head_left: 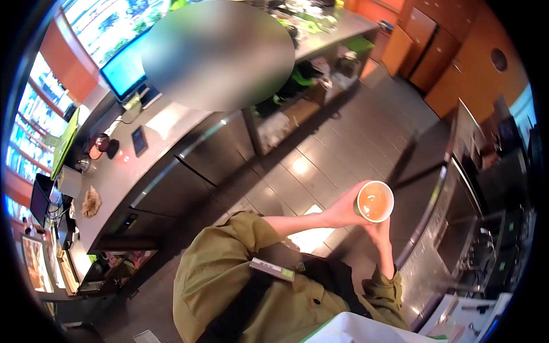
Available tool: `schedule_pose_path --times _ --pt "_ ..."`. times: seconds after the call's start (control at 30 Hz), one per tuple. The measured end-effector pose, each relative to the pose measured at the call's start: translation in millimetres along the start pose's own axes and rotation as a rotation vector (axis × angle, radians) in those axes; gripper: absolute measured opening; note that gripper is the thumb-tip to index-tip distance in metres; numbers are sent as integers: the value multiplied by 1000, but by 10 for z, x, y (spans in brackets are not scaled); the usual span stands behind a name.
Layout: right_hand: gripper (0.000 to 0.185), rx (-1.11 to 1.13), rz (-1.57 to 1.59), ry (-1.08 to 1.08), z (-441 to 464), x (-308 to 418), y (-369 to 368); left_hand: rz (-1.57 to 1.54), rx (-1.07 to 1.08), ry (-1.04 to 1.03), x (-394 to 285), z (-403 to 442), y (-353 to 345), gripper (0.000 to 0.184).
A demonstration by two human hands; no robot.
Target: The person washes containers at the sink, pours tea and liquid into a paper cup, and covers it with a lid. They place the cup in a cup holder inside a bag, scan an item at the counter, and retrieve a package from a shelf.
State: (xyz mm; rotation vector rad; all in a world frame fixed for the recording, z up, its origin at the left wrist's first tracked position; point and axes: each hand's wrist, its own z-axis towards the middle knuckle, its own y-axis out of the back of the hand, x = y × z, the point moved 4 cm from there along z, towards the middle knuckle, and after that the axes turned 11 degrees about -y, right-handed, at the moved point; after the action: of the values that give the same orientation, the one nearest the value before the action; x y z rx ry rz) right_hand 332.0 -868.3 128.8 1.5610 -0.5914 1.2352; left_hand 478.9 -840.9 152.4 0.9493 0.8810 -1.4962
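Observation:
A white paper cup (358, 206) of orange-brown liquid is held out in front of my body, over the floor. The drink's surface (374, 204) shows through the open top, with small bright reflections. From the left, my left hand (343, 208) is closed around the cup's side. My right hand (378, 230) reaches up from below and grips the cup's lower part; its fingers are partly hidden by the cup. Both forearms come out of olive-green sleeves, and a name tag (272, 269) sits on the shirt front.
A long counter (123, 186) on the left carries a phone (139, 141), a monitor (124, 67) and a crumpled brown cloth (91, 202). To the right runs a metal work surface (426, 268) with equipment. A white box-like edge (366, 330) shows at the bottom. A blurred oval covers the top middle.

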Motion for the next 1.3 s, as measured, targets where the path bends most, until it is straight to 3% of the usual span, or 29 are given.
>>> schedule_pose_path --times 0.1,0.23,0.33,0.37,0.5,0.63,0.7,0.77,0.8,0.9,0.97,1.1,1.13,1.27,1.3 --pt "49 142 5 65 959 357 -777 160 -155 -52 -127 189 1142 88" --pt "92 476 -13 147 2209 715 -1778 341 -357 -152 -264 361 2497 84" --pt "107 397 -338 428 3174 1063 -2273 465 -562 -149 -248 405 3429 82" --pt "107 399 -303 459 3652 878 -2417 508 -616 -121 -261 430 3709 82" --pt "100 66 -513 478 5449 679 -2615 597 -873 -112 -82 390 4737 80" --pt "106 -105 -667 479 7054 684 -2698 659 -1138 -116 231 247 5566 83" --pt "107 -16 -737 462 7647 742 -2808 687 -1280 -62 331 169 5892 83" --pt "108 229 -647 677 8184 632 -2959 672 -1361 -37 342 164 6127 83" --pt "108 242 -611 686 8401 603 -2973 692 -1408 -35 414 108 6271 83" --pt "105 297 -585 581 8635 707 -3046 693 -1532 -69 441 -27 6511 82" --pt "100 293 -607 632 8749 728 -3057 726 -1578 -70 388 -58 6625 82" --pt "91 390 -295 284 8638 882 -3265 754 -1593 -67 296 -62 6761 82" --pt "88 265 -441 443 8670 850 -3287 781 -1592 -40 280 -59 6763 82" --pt "82 458 -354 306 7743 1440 -3694 792 -1549 -17 291 -67 6784 86" --pt "77 421 -361 485 7639 1386 -3824 756 -1536 -17 312 -60 6796 88"
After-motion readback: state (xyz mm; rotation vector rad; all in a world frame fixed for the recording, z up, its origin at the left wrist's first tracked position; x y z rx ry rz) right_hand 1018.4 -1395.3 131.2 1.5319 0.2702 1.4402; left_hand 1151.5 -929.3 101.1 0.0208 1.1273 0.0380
